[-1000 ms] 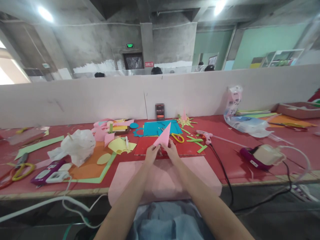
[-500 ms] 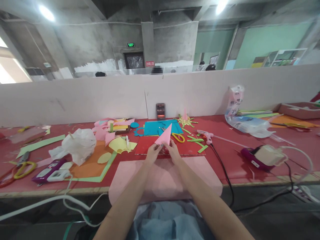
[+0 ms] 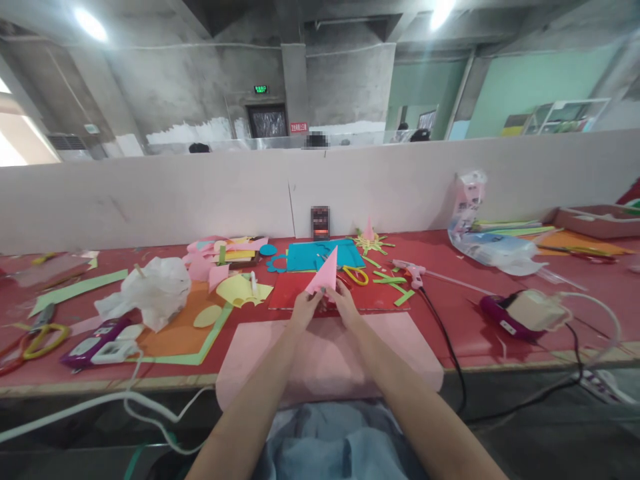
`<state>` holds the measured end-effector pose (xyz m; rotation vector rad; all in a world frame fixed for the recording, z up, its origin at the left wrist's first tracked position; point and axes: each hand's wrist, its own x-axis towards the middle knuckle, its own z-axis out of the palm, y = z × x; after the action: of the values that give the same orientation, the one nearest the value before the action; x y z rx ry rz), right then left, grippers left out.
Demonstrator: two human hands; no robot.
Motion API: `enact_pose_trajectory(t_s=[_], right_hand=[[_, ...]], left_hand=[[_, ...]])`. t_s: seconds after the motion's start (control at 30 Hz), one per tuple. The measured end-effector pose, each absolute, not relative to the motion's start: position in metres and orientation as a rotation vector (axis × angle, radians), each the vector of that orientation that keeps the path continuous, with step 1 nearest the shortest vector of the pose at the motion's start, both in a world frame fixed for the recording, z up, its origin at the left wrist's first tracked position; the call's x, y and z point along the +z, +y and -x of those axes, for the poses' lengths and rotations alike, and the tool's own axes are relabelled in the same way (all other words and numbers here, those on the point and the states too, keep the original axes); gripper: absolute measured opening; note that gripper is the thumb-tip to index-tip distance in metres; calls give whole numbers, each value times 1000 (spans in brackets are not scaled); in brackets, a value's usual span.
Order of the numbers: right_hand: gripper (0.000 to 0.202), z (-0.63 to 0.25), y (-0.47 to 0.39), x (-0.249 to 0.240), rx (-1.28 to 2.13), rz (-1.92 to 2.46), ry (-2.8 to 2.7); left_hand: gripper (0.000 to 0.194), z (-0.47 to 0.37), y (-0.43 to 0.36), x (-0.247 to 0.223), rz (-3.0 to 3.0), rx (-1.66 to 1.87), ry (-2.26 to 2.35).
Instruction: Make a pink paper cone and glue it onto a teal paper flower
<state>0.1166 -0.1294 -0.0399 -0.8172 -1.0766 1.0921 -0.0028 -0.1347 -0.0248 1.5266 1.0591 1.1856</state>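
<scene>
A pink paper cone (image 3: 325, 273) points up and slightly right between my hands. My left hand (image 3: 306, 308) pinches its lower left edge, and my right hand (image 3: 346, 303) closes on its lower right side; some fingertips are hidden behind the paper. Both hands are above a red sheet (image 3: 287, 293). Just behind lies a blue sheet (image 3: 303, 256), with yellow-handled scissors (image 3: 355, 275) to the right of the cone. A large pink sheet (image 3: 330, 353) spreads under my forearms at the table's front edge.
A pink glue gun (image 3: 411, 272) and green paper strips (image 3: 393, 280) lie to the right. Farther right sits a purple power strip (image 3: 505, 319). On the left are crumpled white plastic (image 3: 160, 290), an orange sheet (image 3: 175, 330) and more scissors (image 3: 45, 333). A phone (image 3: 321, 223) leans on the partition (image 3: 225, 193).
The cone has shifted slightly left and its tip leans a little less to the right. Both hands still hold it. The whole view has moved slightly.
</scene>
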Motion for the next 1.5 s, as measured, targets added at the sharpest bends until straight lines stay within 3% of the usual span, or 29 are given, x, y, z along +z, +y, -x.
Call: enact_pose_trajectory(t_s=[1.1,1.5], right_hand=[[33,-114,-137,-31,1022,902,-1105],[32,-115,-134,-34,1042,893,-1068]], left_hand=[[33,5,-135,-21,-1353,1301,1074],[39,6,-133,-26,-1621,1185,1100]])
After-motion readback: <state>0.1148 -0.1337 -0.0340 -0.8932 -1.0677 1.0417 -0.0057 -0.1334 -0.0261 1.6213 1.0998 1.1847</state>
